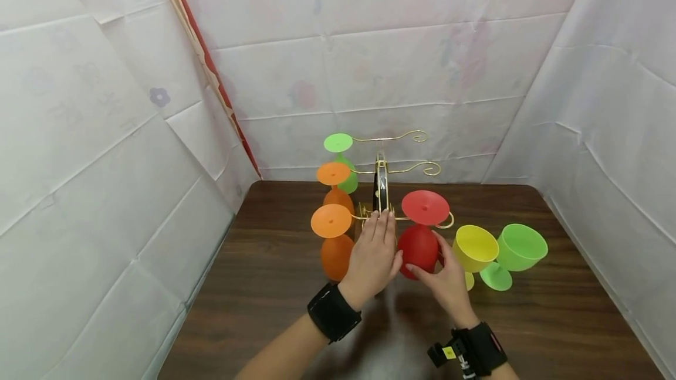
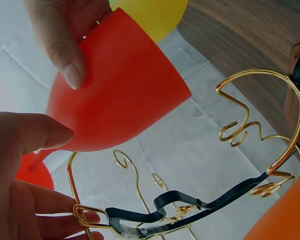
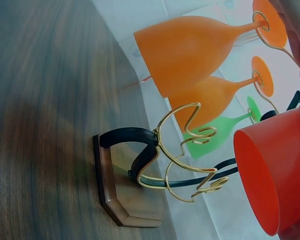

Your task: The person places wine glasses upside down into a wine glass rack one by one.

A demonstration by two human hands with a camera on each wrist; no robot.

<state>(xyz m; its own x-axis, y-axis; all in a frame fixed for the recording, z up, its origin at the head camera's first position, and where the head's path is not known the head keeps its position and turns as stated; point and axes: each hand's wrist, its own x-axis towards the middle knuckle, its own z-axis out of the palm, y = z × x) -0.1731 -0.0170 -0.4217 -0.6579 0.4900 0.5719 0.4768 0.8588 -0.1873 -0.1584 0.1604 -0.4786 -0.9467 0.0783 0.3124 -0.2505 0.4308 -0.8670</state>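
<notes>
A red goblet (image 1: 418,252) hangs upside down on the right side of a gold wire wine-glass rack (image 1: 381,177), its round foot uppermost. My right hand (image 1: 449,283) holds the bowl between thumb and fingers. Against the front of the rack rests my left hand (image 1: 372,257), its fingers straight and side by side. In the left wrist view, the left thumb lies by the narrow end of the red goblet (image 2: 120,85), and the fingers touch a gold wire loop. Whether that thumb presses the goblet, I cannot tell.
Two orange goblets (image 1: 336,257) and a green one (image 1: 338,143) hang upside down on the rack's left arms. A yellow goblet (image 1: 476,248) and a green goblet (image 1: 523,247) stand upright at right on the dark wooden table (image 1: 253,309). The rack has a wooden base (image 3: 132,200).
</notes>
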